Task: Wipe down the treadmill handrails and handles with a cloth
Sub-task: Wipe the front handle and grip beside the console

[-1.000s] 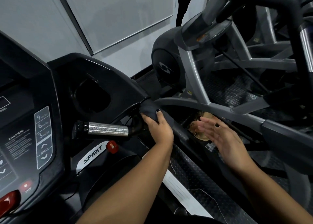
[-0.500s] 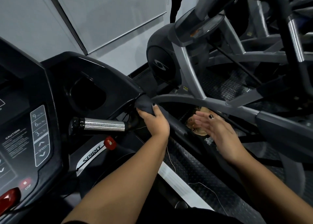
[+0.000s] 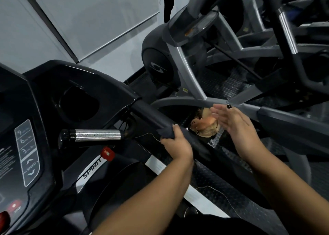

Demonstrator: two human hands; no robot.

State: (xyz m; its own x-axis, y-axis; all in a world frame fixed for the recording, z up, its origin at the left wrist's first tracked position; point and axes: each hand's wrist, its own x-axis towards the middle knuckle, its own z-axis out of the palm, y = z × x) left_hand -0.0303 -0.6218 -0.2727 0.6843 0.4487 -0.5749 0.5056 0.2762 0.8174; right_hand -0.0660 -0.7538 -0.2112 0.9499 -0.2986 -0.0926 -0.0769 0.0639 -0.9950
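Observation:
A black padded handrail [image 3: 151, 115] runs from the treadmill console down toward the lower right. My left hand [image 3: 176, 145] grips a dark cloth [image 3: 166, 132] wrapped around this rail, partway down it. The cloth is mostly hidden under my fingers. My right hand [image 3: 235, 123] hovers to the right of the rail with fingers straight and spread, holding nothing. A chrome pulse-grip handle [image 3: 97, 135] sticks out left of the rail, below the console.
The treadmill console [image 3: 26, 151] with speed keys fills the left, a red safety clip [image 3: 107, 153] below the handle. A grey elliptical machine [image 3: 187, 64] stands close on the right. A tan object [image 3: 206, 126] lies on the floor between machines.
My left hand has slid the cloth down the rail, away from the console joint. My right hand stays open beside it.

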